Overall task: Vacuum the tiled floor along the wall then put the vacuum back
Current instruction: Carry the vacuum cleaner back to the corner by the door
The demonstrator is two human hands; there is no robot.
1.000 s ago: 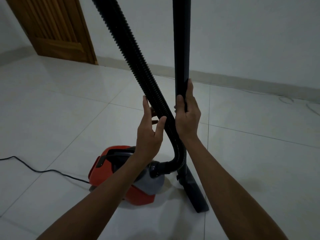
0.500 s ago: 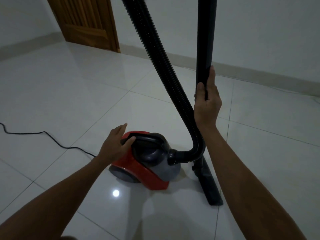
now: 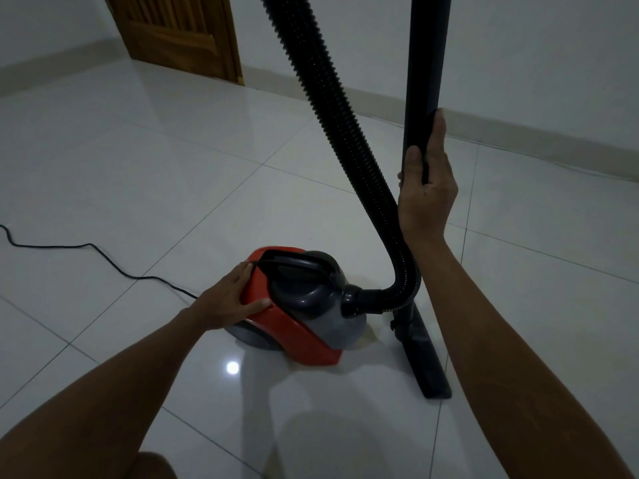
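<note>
Two hands are at work, on different parts of the machine. The left hand (image 3: pixel 232 299) lies on the rear of the red vacuum body (image 3: pixel 297 305) with fingers straight and spread over the red shell, thumb along its near side, just left of the dark carry handle (image 3: pixel 294 262). A second ago this hand was up at the ribbed hose (image 3: pixel 332 108); half a second ago it was only nearing the handle, so it has dropped to the canister and made contact. Whether a fingertip is pressing a switch there I cannot tell, as the hand covers that patch.

The right hand (image 3: pixel 427 191) still grips the upright black wand (image 3: pixel 427 63), fingers wrapped round the tube and thumb up its near face, as in both earlier views. The wand runs down to the floor nozzle (image 3: pixel 425 361), which sits flat on the tiled floor (image 3: pixel 138 167) just right of the body. The hose curves from the front socket and climbs between body and wand.

The power cord (image 3: pixel 90 248) trails left from behind the body across the tiles. The wall (image 3: pixel 536 57) and its skirting run along the far side, with a wooden door (image 3: pixel 179 32) at the far left.

My reading is that the person is steadying the wand while reaching for the power control or the handle; no sweep along the wall is under way.
</note>
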